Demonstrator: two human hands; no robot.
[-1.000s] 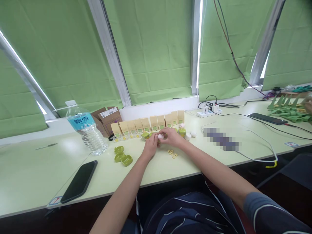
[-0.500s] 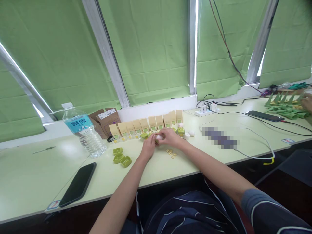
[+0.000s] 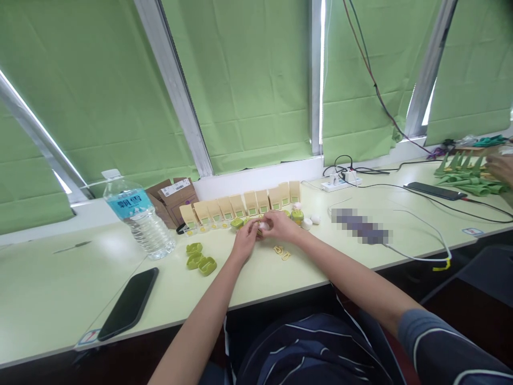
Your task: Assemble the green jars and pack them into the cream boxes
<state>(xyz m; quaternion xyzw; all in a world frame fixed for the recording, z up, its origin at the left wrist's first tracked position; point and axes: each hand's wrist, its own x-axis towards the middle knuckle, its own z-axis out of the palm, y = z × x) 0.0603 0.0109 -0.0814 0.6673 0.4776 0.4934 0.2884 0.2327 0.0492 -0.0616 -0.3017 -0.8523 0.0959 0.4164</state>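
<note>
Evidently, left hand [image 3: 245, 239] and right hand [image 3: 279, 226] pinch one white piece [image 3: 264, 226] between fingertips, presumably steadying it.

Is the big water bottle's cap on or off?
On: the white cap sits on top of the plastic water bottle, covering its mouth.

Co-worker's hand [image 3: 500, 166]: farther into view at the right edge than half a second ago, now reaching over the near end of the green cones [image 3: 457, 164] and blurred.
Green cones: the right end of their row is more covered by that hand than before.
White piece [image 3: 263, 226]: very slightly farther right than half a second ago, along with the left hand's fingertips [image 3: 255, 226].
Head view: turned slightly since one second ago; the water bottle [image 3: 140, 214] sits a little lower and farther left.
</note>
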